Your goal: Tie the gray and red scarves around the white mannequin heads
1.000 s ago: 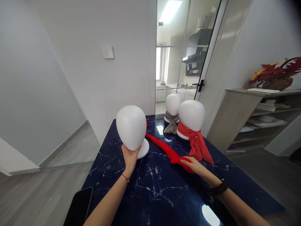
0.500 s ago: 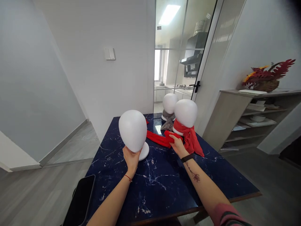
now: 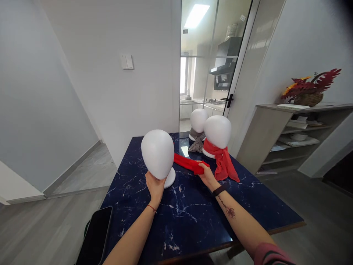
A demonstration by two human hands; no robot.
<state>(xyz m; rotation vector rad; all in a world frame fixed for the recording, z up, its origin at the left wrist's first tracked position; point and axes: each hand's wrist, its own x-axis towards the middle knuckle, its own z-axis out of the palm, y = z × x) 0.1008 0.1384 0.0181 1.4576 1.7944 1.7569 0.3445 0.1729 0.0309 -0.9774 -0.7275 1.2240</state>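
My left hand [image 3: 154,186] grips the neck of a bare white foam mannequin head [image 3: 158,152] that stands on a dark blue marble table [image 3: 187,213]. My right hand [image 3: 206,176] is closed on a bunched red scarf [image 3: 188,163] that lies on the table and runs back behind that head. Farther back stands a second white head [image 3: 217,131] with a red scarf [image 3: 224,162] tied round its neck. Behind it a third white head [image 3: 199,120] wears a grey scarf [image 3: 196,142].
A black phone [image 3: 95,239] rests at the table's near left corner. A glass door [image 3: 212,62] to a kitchen is behind the table. On the right stands a shelf unit [image 3: 292,132] with a basket of red leaves [image 3: 309,90] on top.
My right hand went from the middle of the table toward the heads, gathering the stretched red scarf into a bunch, then drew back a little. My left hand stayed on the bare head.
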